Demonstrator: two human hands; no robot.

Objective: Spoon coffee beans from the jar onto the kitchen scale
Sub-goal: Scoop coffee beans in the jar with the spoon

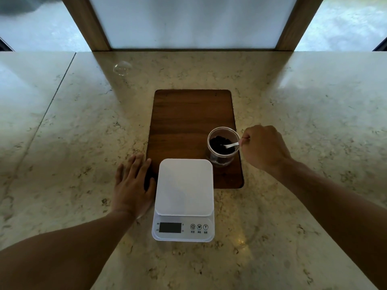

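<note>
A clear jar [223, 145] holding dark coffee beans [219, 146] stands on the right side of a dark wooden board [188, 122]. My right hand [265, 148] pinches the handle of a small white spoon [231, 145], whose bowl dips among the beans inside the jar. A white kitchen scale [184, 197] sits in front of the jar, its back part over the board's near edge; its platform is bare and its display is dark. My left hand [133, 188] lies flat on the counter, fingers apart, touching the scale's left side and the board's corner.
The marble counter [73, 143] stretches wide on both sides. A small clear dome-shaped object [122, 68] rests at the far left. A wooden-framed panel [192, 21] rises behind the counter's back edge.
</note>
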